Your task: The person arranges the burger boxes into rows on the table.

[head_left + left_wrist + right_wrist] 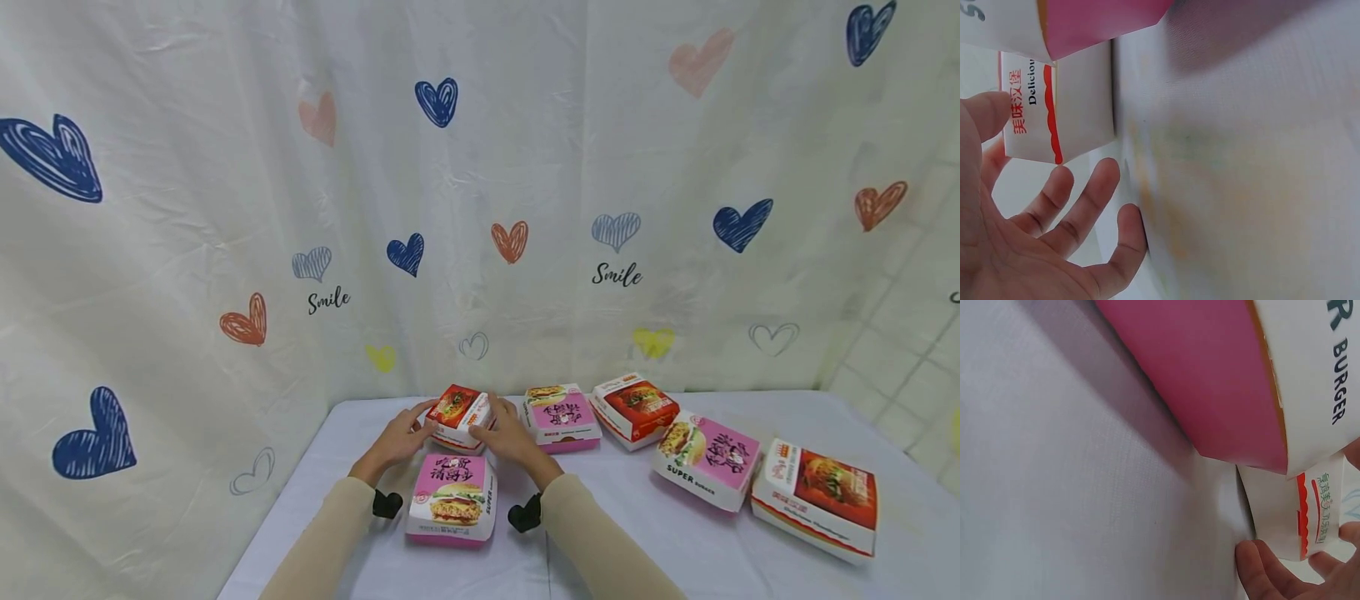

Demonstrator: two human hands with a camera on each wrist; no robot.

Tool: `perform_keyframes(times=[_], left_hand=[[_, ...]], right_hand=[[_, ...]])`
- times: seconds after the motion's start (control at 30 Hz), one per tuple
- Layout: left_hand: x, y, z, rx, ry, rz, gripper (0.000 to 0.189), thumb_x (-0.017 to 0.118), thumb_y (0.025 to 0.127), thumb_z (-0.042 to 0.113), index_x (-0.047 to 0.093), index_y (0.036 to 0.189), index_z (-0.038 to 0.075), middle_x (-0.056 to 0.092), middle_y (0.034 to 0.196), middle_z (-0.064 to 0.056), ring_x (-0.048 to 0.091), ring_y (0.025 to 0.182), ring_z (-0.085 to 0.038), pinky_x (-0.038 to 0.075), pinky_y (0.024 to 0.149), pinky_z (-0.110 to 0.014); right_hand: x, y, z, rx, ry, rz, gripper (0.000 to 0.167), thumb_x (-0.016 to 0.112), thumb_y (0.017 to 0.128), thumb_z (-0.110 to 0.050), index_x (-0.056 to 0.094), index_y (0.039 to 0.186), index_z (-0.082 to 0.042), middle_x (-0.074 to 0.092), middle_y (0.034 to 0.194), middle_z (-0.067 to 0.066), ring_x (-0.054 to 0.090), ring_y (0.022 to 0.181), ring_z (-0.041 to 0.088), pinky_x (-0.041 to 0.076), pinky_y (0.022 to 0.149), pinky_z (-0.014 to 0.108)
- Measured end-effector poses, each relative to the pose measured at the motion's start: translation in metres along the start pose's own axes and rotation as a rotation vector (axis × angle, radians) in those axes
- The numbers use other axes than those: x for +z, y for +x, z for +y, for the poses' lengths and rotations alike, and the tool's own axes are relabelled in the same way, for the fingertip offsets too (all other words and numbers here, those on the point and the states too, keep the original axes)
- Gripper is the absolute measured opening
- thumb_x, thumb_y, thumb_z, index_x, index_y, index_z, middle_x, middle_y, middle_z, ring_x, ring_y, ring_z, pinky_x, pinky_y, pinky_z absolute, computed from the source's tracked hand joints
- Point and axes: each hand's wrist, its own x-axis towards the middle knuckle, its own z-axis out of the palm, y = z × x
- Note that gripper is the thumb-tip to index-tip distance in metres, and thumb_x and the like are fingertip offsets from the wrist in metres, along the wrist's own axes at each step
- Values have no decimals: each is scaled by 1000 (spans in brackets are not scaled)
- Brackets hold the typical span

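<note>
- The left hand (397, 439) and right hand (517, 440) hold the red-and-white box (459, 414) from both sides, fingers a bit bent, thumbs in front.
- The box is right between them; neither hand is nearer. It looks almost square.
- Its side says "美味汉堡" and "Deliciou".
- The pink box (450, 500) on its near side says "BURGER".
- The curtain (540, 150) says "Smile".

Pale curtain (540, 150) behind the grip, creased, heart-printed. Gray outline heart (473, 346) just above grip; dark blue heart (437, 102) farther up; yellow heart (381, 358) up-left. Black "Smile" lettering (328, 300) upper left of grip, same word (617, 274) upper right. White tablecloth (705, 550) under and around grip, slightly wrinkled.
</note>
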Motion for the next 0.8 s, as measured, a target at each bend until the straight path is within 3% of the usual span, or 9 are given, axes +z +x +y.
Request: perform_keyframes(times=[0.13, 0.43, 0.6, 0.8], left_hand=[[0, 1, 0, -3, -9, -14, 55, 56, 105, 38, 44, 156, 21, 57, 90, -7, 56, 70, -16, 40, 65, -31], [1, 2, 1, -78, -18, -46, 62, 60, 100, 49, 41, 157, 31, 61, 92, -5, 58, 77, -17, 41, 67, -32], [0, 2, 3, -97, -15, -59, 71, 62, 95, 59, 40, 157, 32, 61, 87, -4, 55, 73, -17, 41, 65, -32], [0, 3, 3, -106, -7, -62, 74, 63, 94, 61, 40, 158, 31, 60, 83, -3, 53, 71, -17, 40, 64, -31]], right_hand=[[0, -1, 1, 0, 5, 3, 82, 65, 99, -33, 21, 163, -9, 21, 165, 27, 27, 150, 52, 27, 117, 69], [0, -2, 1, 0, -16, 14, 83, 67, 98, -37, 23, 163, -8, 25, 163, 28, 32, 148, 51, 30, 116, 69], [-1, -3, 0, 10, -21, 12, 84, 67, 97, -40, 24, 163, -9, 25, 162, 27, 32, 148, 51, 31, 114, 70], [1, 0, 5, 3, -11, 13, 79, 63, 100, -38, 24, 163, -10, 25, 162, 27, 32, 148, 51, 31, 115, 69]])
